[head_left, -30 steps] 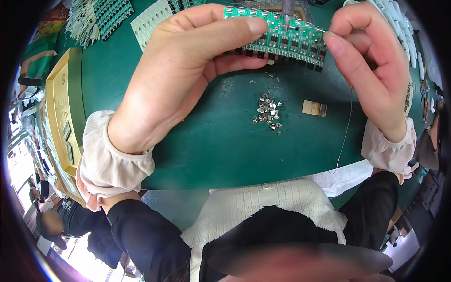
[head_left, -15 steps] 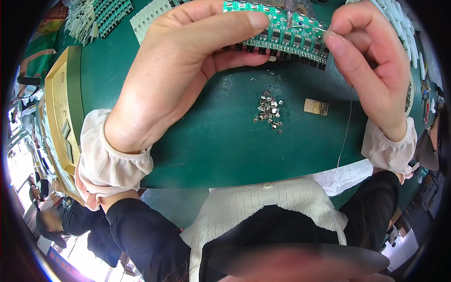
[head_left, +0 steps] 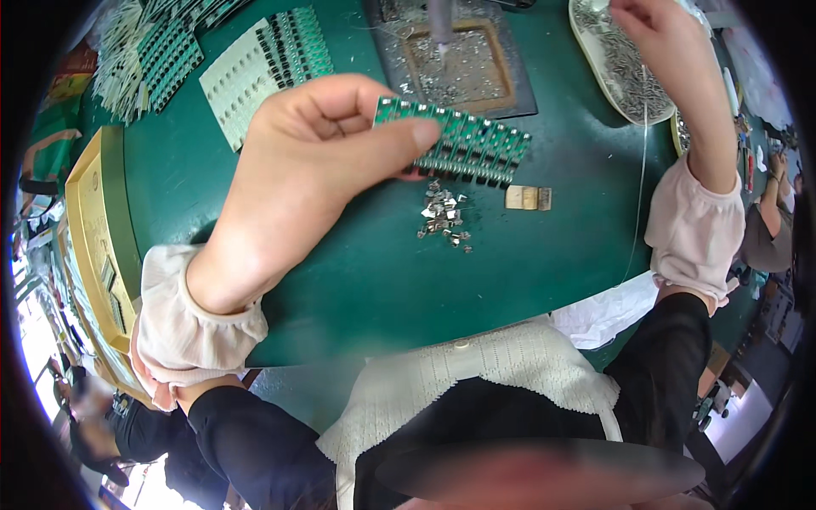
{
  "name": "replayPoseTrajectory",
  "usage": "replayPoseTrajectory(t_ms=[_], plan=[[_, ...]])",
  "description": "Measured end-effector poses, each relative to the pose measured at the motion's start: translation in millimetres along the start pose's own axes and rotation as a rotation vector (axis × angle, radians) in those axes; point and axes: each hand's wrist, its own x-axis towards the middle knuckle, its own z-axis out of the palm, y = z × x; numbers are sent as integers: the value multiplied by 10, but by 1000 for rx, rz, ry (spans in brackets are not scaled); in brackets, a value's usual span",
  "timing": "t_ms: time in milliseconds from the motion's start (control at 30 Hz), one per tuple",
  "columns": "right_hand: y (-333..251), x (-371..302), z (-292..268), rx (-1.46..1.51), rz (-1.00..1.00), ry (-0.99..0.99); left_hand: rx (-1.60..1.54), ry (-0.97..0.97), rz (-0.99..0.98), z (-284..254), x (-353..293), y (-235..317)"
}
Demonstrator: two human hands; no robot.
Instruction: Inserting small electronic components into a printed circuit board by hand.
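My left hand (head_left: 319,149) grips a green circuit board panel (head_left: 476,144) by its left end, thumb on top and fingers beneath. The board is tilted above the table, with rows of small black parts along it. At the upper right, my right hand (head_left: 650,21) is over a cream tray (head_left: 586,53) of small metal pins (head_left: 625,72). Its fingertips are pinched at the picture's edge, and what they hold is hidden. A thin wire (head_left: 643,170) hangs below that hand. At the top, a soldering iron (head_left: 440,24) points down, apart from both hands.
Beneath the iron is a dark square stand (head_left: 523,89) with solder bits. Small metal pieces (head_left: 444,214) and a wooden block (head_left: 529,198) lie near the board. Circuit board panels (head_left: 297,47) are at the upper left. A yellow box (head_left: 89,221) stands left. Other people sit at both sides.
My right hand has moved from the board's right end to the pin tray. My left hand has lowered the board away from the iron tip, toward me.
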Motion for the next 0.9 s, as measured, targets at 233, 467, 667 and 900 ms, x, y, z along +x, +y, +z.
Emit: replayPoseTrajectory(t_ms=[233,467,667,900], plan=[[59,-22,77,-76,-91,-151,165,-3,81,177,-106,1],[-151,7,76,121,-40,-120,1086,-139,856,79,-76,-10],[-450,-180,-9,1021,-268,-425,1162,-196,1214,46,-38,4],[-573,-156,-24,1208,-300,-717,1168,-129,1415,10,125,-63]])
